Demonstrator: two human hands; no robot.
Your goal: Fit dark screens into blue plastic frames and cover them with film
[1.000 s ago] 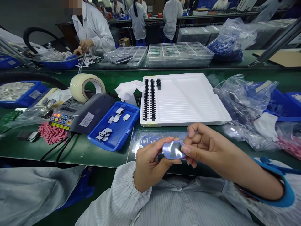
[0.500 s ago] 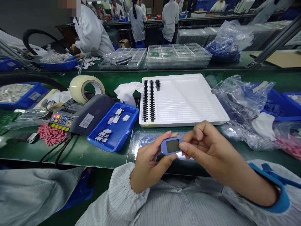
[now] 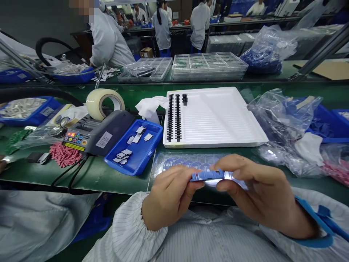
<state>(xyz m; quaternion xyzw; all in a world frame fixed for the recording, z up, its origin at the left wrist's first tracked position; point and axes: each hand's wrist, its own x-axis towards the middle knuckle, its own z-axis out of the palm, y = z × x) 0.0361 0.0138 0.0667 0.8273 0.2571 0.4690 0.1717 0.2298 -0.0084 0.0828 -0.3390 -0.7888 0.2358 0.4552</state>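
Note:
Edge-on above the bench front, a small blue oval plastic case (image 3: pixel 207 175) shows its narrow side. Its grey screen faces out of sight. My left hand (image 3: pixel 171 193) pinches the case's left end between thumb and fingers. At the right end, my right hand (image 3: pixel 256 193) has its thumb below and fingertips above, curled about the case. Under both hands lies a clear plastic tray (image 3: pixel 160 163) with several blue oval pieces. Just beyond it is a white foam tray (image 3: pixel 218 120), with rows of small black parts (image 3: pixel 178 118) at its left.
Left of the trays are a blue bin (image 3: pixel 136 156) with small white-and-grey pieces, a grey tape dispenser (image 3: pixel 100 133), a tape roll (image 3: pixel 92 103) and pink strips (image 3: pixel 64 154). Plastic bags (image 3: pixel 283 116) lie at right. Clear divided boxes (image 3: pixel 208 67) stand on the shelf. A co-worker (image 3: pixel 111 40) is behind.
The blue case has been tilted from screen facing me to edge-on. My right hand has turned, moved slightly right and lowered, and its fingers have spread. The camera view has shifted slightly.

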